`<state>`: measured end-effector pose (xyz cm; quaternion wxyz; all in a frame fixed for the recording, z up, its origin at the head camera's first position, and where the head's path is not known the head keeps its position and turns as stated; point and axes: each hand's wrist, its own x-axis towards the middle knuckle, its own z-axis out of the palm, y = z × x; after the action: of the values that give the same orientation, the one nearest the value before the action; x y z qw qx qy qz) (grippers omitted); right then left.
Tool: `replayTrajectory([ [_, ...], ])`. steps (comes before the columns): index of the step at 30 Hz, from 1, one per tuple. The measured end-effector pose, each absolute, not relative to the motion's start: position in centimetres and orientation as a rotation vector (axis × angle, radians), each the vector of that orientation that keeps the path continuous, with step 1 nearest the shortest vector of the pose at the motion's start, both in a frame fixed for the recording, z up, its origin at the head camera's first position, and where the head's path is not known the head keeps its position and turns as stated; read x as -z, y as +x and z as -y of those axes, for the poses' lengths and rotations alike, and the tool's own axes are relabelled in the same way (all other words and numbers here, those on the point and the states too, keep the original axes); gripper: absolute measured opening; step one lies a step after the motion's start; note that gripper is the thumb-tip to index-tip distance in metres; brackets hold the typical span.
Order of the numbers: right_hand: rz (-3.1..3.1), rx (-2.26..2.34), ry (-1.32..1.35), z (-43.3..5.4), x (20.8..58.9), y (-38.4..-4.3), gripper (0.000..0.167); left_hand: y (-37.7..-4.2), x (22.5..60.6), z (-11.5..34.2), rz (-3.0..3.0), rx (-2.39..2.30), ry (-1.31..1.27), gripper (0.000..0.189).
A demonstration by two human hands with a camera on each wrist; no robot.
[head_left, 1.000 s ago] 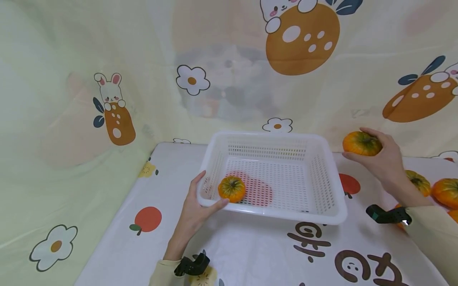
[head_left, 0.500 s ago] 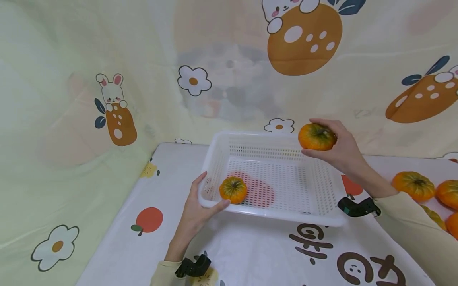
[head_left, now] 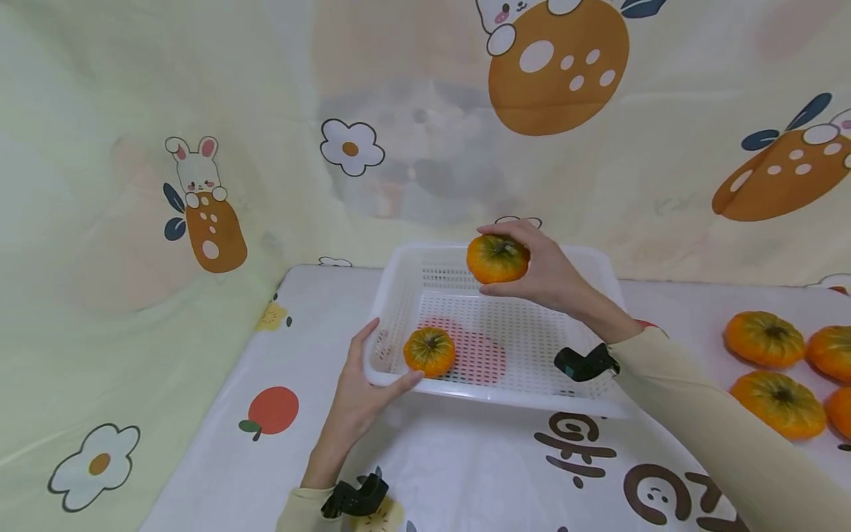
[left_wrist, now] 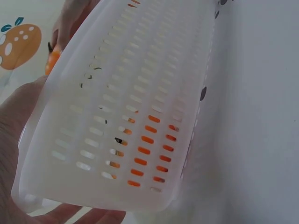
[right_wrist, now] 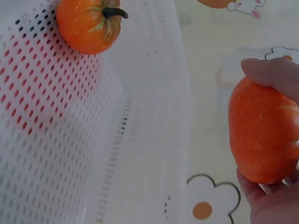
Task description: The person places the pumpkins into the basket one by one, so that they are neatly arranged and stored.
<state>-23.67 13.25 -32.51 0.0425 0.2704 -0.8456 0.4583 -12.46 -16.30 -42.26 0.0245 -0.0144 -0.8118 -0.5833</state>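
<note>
Carrying the held pumpkin (head_left: 497, 260) leftward, the right hand (head_left: 541, 273) has come from the right end of the white basket (head_left: 492, 397) to its far side. In the head view the pumpkin now overlaps the basket's far wall; whether it is fully inside the rim cannot be told. This suggests a transfer well advanced, with release not yet made. The right grip is parted only to the pumpkin's width, fingers and thumb on opposite sides. The left hand (head_left: 362, 395) grips the basket's left near corner, thumb along the near rim, as it did half a second ago. A second pumpkin (head_left: 428, 352), its place unchanged, lies inside near that corner. On the desk (head_left: 465, 465), at right, sit four others (head_left: 763, 338), two cut off by the frame edge.

The held pumpkin is squat, shallowly ribbed and orange, with greenish streaks around its stem end; from the right wrist, its skin appears smooth and finely pale-speckled.
</note>
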Motion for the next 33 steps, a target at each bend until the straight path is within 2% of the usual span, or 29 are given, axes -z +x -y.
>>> replayTrajectory([
  [13,2.673,-1.364,1.076,-9.4,33.6,-26.1,0.073,-12.4,42.1,16.4,2.522,1.808,-0.045,0.101],
  [33,2.763,-1.299,1.128,-6.9,37.0,-29.2,0.076,-12.4,42.2,16.4,2.504,1.824,-0.057,0.101],
])
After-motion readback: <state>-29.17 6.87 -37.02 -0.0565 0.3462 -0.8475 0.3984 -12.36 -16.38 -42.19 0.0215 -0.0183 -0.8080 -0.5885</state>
